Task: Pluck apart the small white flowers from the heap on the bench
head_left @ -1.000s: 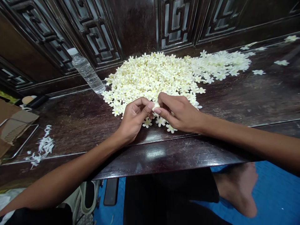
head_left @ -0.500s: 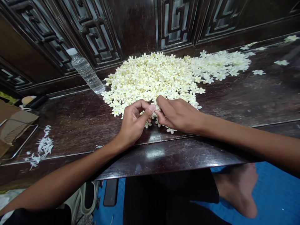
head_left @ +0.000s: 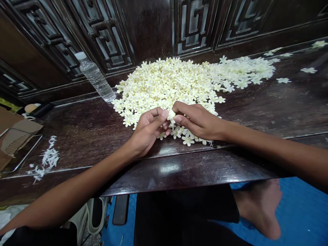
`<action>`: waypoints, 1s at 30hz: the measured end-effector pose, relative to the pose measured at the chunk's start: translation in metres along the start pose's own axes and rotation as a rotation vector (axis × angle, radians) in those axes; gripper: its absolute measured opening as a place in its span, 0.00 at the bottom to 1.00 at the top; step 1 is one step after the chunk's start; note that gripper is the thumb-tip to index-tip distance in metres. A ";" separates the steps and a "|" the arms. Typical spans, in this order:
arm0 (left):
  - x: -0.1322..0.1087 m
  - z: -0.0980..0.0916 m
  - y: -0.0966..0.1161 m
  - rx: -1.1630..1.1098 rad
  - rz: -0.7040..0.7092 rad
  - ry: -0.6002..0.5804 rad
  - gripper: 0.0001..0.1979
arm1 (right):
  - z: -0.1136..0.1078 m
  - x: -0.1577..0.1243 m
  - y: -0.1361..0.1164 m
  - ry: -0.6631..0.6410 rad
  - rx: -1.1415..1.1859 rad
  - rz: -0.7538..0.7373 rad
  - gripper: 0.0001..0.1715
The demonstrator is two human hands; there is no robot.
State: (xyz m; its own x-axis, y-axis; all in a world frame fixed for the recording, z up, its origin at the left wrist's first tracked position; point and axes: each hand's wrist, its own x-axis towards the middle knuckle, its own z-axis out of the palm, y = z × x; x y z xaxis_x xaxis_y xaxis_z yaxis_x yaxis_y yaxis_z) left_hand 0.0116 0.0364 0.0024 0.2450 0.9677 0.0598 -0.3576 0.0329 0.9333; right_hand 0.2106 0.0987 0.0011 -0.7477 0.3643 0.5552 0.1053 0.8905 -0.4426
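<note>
Between my two hands is a small cream-white flower [head_left: 171, 114], partly covered by fingertips. My left hand [head_left: 150, 131] pinches it from the left with thumb and forefinger, the other fingers curled beneath. From the right, my right hand [head_left: 198, 121] has its thumb and forefinger closed at the flower's other side. Both hands hover over the near edge of a broad heap of pale flowers with yellow centres [head_left: 164, 83]. A few loose flowers [head_left: 188, 139] lie just below my right hand.
A clear water bottle [head_left: 97, 79] leans left of the heap. White slivers [head_left: 50, 157] lie scattered at the left of the dark wooden bench [head_left: 84, 133], near a cardboard box [head_left: 17, 136] and a wire frame. A carved wooden panel [head_left: 151, 30] rises behind. Below lies a phone [head_left: 120, 209].
My right hand has lifted and shifted slightly, so the flower between the fingers shows more. My left hand has turned a little. More loose flowers show beneath the right hand.
</note>
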 end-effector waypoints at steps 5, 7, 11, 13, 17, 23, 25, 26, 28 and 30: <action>-0.002 0.001 -0.002 -0.070 -0.062 -0.042 0.19 | -0.001 0.000 0.000 0.024 -0.013 -0.031 0.17; -0.003 0.002 -0.003 -0.096 -0.076 -0.046 0.18 | -0.001 0.000 0.000 0.024 -0.031 -0.041 0.18; -0.006 0.006 -0.003 -0.130 -0.096 -0.045 0.17 | -0.001 0.000 -0.002 0.047 -0.161 -0.093 0.21; -0.008 0.009 -0.003 -0.134 -0.106 -0.043 0.17 | -0.001 -0.001 -0.003 0.060 -0.271 -0.131 0.23; -0.011 0.014 -0.002 -0.155 -0.128 -0.008 0.17 | 0.001 -0.001 -0.006 0.047 -0.442 -0.161 0.25; -0.015 0.016 -0.002 -0.151 -0.108 0.045 0.15 | 0.008 0.002 -0.016 0.062 -0.701 -0.081 0.28; -0.016 0.016 -0.003 -0.144 -0.106 0.057 0.13 | 0.011 0.002 -0.019 0.067 -0.786 -0.035 0.26; -0.016 0.016 -0.003 -0.143 -0.108 0.057 0.13 | 0.013 0.003 -0.021 0.067 -0.813 -0.016 0.26; -0.016 0.017 -0.004 -0.147 -0.111 0.046 0.13 | 0.015 0.003 -0.024 0.074 -0.842 0.008 0.25; -0.016 0.017 -0.004 -0.145 -0.105 0.030 0.14 | 0.016 0.004 -0.025 0.082 -0.844 0.033 0.26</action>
State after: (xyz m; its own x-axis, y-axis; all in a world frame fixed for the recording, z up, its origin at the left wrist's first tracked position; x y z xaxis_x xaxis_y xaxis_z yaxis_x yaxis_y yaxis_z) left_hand 0.0241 0.0161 0.0037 0.2613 0.9640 -0.0483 -0.4578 0.1678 0.8731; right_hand 0.1944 0.0732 0.0028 -0.6892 0.3835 0.6147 0.6046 0.7720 0.1962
